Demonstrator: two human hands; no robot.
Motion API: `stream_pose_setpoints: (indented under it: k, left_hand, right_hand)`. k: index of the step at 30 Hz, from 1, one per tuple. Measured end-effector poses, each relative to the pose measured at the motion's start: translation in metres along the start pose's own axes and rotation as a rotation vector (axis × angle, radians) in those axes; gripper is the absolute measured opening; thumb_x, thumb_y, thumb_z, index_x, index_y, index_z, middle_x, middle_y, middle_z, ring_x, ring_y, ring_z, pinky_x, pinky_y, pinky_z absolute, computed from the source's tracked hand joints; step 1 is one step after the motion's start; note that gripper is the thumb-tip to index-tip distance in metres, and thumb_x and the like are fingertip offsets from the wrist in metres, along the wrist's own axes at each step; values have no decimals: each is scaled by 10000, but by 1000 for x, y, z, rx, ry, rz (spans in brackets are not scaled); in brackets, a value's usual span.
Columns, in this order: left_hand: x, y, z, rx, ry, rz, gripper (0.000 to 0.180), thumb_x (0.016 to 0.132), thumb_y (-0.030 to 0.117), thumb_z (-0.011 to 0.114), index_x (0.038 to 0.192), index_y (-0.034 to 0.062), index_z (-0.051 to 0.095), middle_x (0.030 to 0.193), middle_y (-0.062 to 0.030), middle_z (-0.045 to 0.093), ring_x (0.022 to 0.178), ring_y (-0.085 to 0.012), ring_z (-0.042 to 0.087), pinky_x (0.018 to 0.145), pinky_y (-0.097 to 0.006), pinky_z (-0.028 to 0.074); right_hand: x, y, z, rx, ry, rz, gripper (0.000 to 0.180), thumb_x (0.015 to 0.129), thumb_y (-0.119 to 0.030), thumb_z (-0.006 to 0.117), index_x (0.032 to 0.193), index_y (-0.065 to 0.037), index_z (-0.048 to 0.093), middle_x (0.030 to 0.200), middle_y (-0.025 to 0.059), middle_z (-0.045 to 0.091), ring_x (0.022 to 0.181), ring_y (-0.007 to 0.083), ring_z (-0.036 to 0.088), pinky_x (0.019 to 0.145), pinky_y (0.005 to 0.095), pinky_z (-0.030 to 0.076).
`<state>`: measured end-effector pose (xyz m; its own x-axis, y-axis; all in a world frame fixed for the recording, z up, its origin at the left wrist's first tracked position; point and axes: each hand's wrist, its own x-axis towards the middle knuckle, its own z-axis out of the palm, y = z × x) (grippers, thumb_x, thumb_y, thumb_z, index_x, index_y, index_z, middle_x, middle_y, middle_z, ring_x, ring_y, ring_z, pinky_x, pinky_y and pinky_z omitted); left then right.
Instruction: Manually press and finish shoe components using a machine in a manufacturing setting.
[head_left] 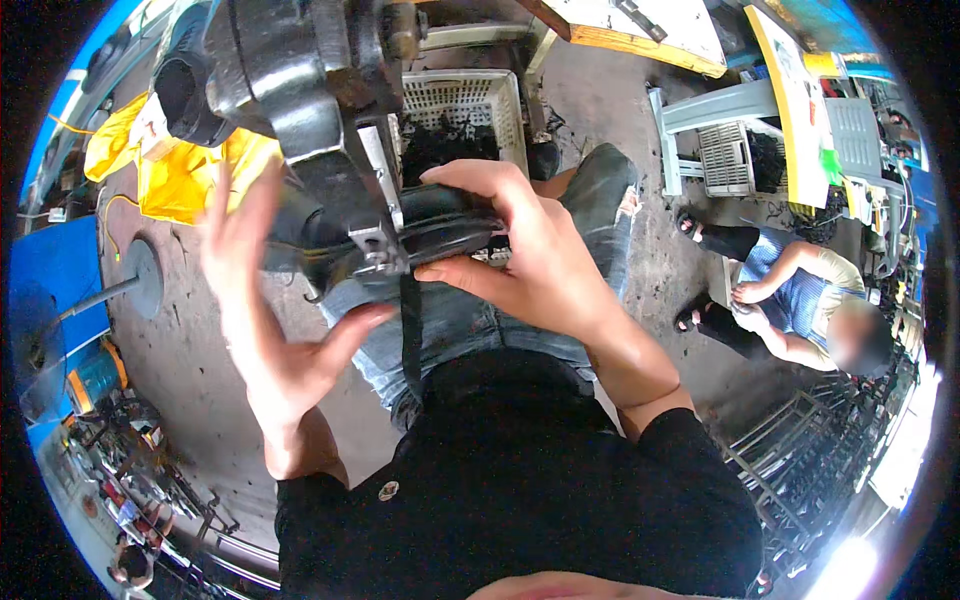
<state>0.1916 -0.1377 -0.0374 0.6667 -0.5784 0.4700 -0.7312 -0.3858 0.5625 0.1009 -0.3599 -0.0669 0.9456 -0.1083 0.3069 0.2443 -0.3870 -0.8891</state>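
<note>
My right hand [535,250] grips a glossy black curved piece [445,235], fingers over its top and thumb along its lower side. The piece lies against the metal foot [378,248] of a dark machine [290,95]; what exactly it is, I cannot make out. From beside the foot a narrow black strip [411,335] hangs toward my lap. To the left of the machine head, my left hand [275,310] is raised with fingers stretched and thumb apart, holding nothing. Motion smears its fingertips. The far side of the black piece is hidden behind the machine.
Beyond the machine stands a pale plastic crate [508,100] holding black scraps. Yellow sacking [180,180] hangs at the left, above a round-based stand [145,278]. A co-worker [790,285] sits at the right, near another crate [725,160] and a yellow-edged table [790,110].
</note>
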Motion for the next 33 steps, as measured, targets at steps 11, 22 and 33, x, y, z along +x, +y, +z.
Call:
stream_pose_setpoints:
  k: [11, 22, 33]
  left_hand:
    - [10, -4, 20, -490, -384, -314, 622, 649, -38, 846, 1231, 7, 632, 1144, -118, 691, 1086, -276, 665, 932, -385, 520]
    - [-11, -8, 59, -1149, -101, -443, 659, 630, -114, 825, 1238, -11, 592, 1253, -220, 638, 1224, -332, 583, 1060, -472, 451]
    - [-26, -11, 99, -1430, -1, -446, 721, 636, 88, 868, 1280, 20, 552, 1256, -188, 602, 1322, -453, 475, 1145, -580, 325]
  right_hand:
    - [11, -31, -23, -340, -165, -52, 602, 726, -242, 848, 1245, -71, 595, 1078, 111, 692, 969, 310, 692, 823, 382, 566]
    - [-49, 90, -15, 63, -56, 40, 1175, 563, -165, 945, 1529, -84, 281, 1525, 159, 394, 1372, 317, 428, 1125, 434, 355]
    - [-89, 142, -72, 383, -76, 288, 1006, 634, -102, 887, 1489, -30, 363, 1510, 121, 421, 1424, 256, 365, 1191, 391, 252]
